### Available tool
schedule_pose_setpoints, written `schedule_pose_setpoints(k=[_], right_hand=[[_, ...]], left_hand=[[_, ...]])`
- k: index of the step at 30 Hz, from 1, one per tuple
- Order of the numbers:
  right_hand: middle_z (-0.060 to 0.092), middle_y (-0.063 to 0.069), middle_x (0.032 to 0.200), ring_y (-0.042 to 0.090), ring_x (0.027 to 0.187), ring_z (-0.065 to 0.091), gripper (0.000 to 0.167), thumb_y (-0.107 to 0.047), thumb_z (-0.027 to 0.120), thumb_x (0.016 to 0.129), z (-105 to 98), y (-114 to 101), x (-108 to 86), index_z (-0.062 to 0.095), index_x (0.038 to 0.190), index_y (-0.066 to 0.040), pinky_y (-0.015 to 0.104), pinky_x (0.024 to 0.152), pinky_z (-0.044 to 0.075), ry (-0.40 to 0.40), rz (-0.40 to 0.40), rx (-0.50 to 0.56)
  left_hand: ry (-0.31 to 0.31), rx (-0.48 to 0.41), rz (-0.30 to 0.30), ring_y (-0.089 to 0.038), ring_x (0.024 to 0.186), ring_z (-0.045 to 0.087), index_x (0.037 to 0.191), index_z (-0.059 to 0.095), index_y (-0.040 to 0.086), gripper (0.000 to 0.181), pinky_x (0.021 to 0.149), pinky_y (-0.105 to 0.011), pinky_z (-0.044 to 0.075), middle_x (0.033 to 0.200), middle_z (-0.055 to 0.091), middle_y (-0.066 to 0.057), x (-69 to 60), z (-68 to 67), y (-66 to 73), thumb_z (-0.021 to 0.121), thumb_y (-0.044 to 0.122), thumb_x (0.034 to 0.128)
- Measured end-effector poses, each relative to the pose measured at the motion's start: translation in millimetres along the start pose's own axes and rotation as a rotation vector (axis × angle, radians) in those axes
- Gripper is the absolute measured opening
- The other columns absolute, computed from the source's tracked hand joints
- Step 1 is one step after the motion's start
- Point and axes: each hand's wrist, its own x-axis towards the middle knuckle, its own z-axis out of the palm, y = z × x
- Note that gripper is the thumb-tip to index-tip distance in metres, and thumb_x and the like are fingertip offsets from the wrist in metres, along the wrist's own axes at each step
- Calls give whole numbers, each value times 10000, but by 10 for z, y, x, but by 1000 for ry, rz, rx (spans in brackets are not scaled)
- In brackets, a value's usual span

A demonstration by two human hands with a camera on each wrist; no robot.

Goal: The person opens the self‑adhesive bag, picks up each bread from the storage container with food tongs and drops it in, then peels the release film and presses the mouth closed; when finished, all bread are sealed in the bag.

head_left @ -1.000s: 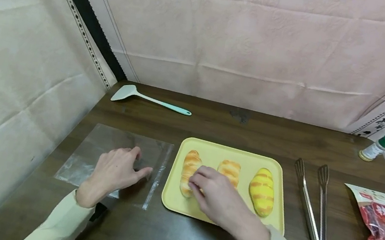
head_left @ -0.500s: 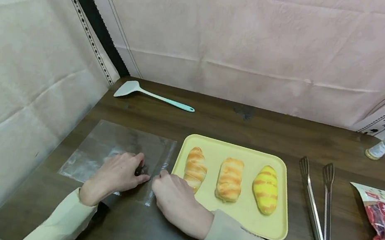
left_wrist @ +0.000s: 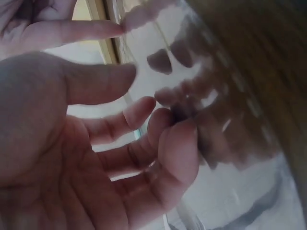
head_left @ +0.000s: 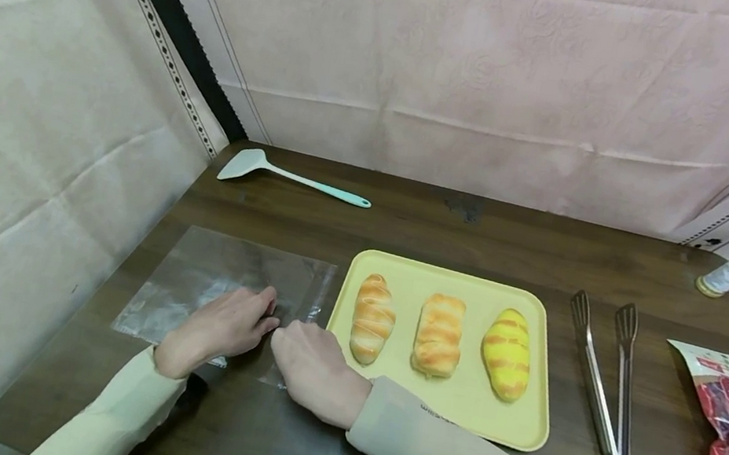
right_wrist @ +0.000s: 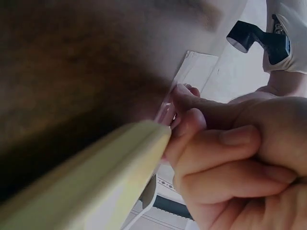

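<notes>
- Clear rectangular plastic bag (head_left: 229, 266): lies flat on the left of the dark brown wooden table (head_left: 477, 241), just left of the pale yellow rectangular tray (head_left: 406, 326); nothing shows inside it.
- Left hand (head_left: 223, 326): fingers loosely curved, thumb apart from them, fingertips touching the bag.
- Right hand (head_left: 316, 375): fingers curled, thumb and forefinger together at the bag's right edge, seemingly pinching it.
- Done, by judgement: both hands are at that edge; whether its layers are parted cannot be told.
- Left, by judgement: work on the edge looks unfinished.
- Untouched: slim golden-brown roll (head_left: 373, 320), blocky golden-brown roll (head_left: 439, 336) and yellow striped oval roll (head_left: 507, 353), left to right on the tray; silver metal tongs (head_left: 597, 400) right of it.
</notes>
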Motion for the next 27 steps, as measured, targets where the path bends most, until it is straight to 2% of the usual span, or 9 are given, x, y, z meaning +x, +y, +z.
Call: schedule_pose_setpoints(k=[4,7,10,11,14,17,22,25,27], right_hand=[[686,-9,727,172,672,706,253,-63,755,963,14,-1,-3,668,750,-169,308,489,553,4,18,6],[672,-34,709,164,664,701,279,-92,764,974,25,-12,-9,666,727,-177,311,494,557,-3,15,4],[663,-49,698,156,659,695,305,-109,768,976,43,-26,-15,656,702,-182,311,491,549,-5,5,3],[668,-50,705,156,661,694,294,-107,774,969,50,-28,-20,660,708,-183,313,490,545,5,3,2],[677,-49,709,159,657,696,271,-91,773,952,71,-30,-22,671,717,-180,315,482,536,23,8,-4],[677,-51,702,155,640,694,262,-86,778,937,85,-27,-23,676,716,-181,312,473,531,35,16,-21],[684,-38,696,155,633,689,275,-92,777,932,89,-24,-22,671,698,-191,308,467,523,34,33,-22],[687,-23,688,161,616,681,289,-100,779,937,81,-19,-26,674,686,-196,310,458,517,24,35,-10],[668,-18,667,166,595,667,317,-108,773,958,77,-15,-29,661,674,-195,308,449,512,11,32,-9]], left_hand=[[11,52,-47,-206,626,544,915,578,106,434,603,-362,443,736,555,-51,170,132,-90,587,495,1109],[1,108,-111,-233,625,582,829,572,131,596,608,-385,476,717,571,-58,267,173,-75,600,692,1031],[-22,154,-157,-254,612,597,743,571,132,646,577,-391,484,687,582,-75,286,142,18,631,723,995],[-35,160,-177,-241,605,595,712,569,131,633,568,-380,480,674,584,-73,264,85,100,660,690,995],[-57,189,-188,-246,592,592,678,574,136,616,530,-381,468,658,589,-73,255,36,198,662,645,1014],[-48,200,-161,-237,595,596,670,583,167,568,516,-394,461,660,601,-45,337,134,118,659,598,1032],[34,166,-64,-175,578,562,703,586,227,411,491,-376,423,651,581,20,476,404,-163,641,425,1059],[95,145,-19,-171,546,520,751,573,203,331,483,-356,406,639,543,8,399,348,-96,634,266,1069],[127,139,-15,-172,532,496,762,560,187,322,488,-363,400,633,520,1,327,276,-8,654,237,1065]])
